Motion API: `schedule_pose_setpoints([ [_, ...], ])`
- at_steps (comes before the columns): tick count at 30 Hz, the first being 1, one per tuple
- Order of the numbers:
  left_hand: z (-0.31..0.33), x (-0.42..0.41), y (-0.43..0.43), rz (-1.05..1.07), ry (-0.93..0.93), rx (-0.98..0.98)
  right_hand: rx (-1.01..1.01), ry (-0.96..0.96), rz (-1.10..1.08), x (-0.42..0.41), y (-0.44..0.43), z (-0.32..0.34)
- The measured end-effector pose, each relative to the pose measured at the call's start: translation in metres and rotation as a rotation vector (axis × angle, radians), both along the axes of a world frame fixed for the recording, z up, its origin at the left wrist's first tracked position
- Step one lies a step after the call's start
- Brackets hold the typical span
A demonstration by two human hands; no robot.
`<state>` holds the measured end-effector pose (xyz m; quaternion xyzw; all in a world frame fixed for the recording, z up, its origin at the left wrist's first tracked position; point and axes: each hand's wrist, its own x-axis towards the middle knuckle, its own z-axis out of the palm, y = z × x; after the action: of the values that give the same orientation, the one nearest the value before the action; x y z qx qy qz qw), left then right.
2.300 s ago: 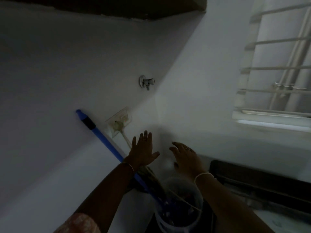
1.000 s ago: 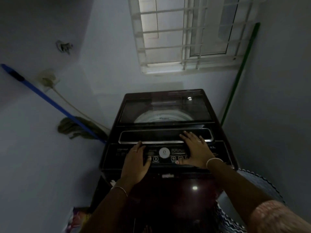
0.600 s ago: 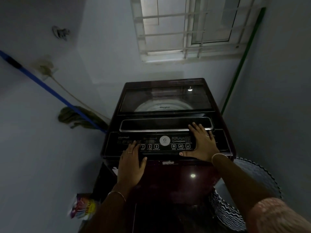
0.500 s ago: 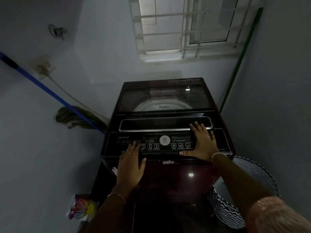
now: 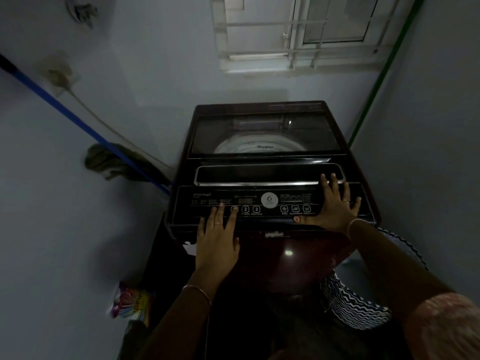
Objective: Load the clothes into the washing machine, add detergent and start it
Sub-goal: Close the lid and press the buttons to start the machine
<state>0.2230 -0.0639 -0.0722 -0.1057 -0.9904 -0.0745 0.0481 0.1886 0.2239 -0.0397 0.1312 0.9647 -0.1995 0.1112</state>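
A dark maroon top-loading washing machine (image 5: 291, 258) stands in a narrow corner with its glass lid (image 5: 265, 133) closed; the white drum rim shows through it. My left hand (image 5: 217, 237) lies flat on the front edge, its index fingertip on the leftmost numbered button of the control panel (image 5: 270, 201). My right hand (image 5: 335, 203) rests flat with straight fingers on the right end of the panel, its fingertips reaching the lid handle. A colourful detergent packet (image 5: 131, 305) lies on the floor at the machine's left.
A patterned laundry basket (image 5: 355, 305) stands at the machine's right. A blue-handled mop (image 5: 114, 162) leans on the left wall beneath a socket (image 5: 58, 71) and a tap (image 5: 80, 11). A green pole (image 5: 376, 74) stands in the right corner beside a barred window (image 5: 298, 35).
My view swung from the left wall to the machine. Both hands came down onto the control panel; my left index finger has moved onto the leftmost button while my right hand has stayed put.
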Motion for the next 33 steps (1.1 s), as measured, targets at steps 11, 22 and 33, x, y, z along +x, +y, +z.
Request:
schedule_pose_setpoints([
  [11, -0.001, -0.002, 0.003, 0.014, 0.004, 0.006, 0.005, -0.054, 0.020, 0.001, -0.003, 0.006],
  [22, 0.005, 0.000, 0.005, 0.020, -0.013, -0.004, -0.001, -0.058, 0.030, 0.002, -0.002, 0.006],
  [33, 0.008, 0.001, 0.012, 0.011, -0.027, -0.109, -0.005, -0.058, 0.040, 0.002, -0.001, 0.007],
])
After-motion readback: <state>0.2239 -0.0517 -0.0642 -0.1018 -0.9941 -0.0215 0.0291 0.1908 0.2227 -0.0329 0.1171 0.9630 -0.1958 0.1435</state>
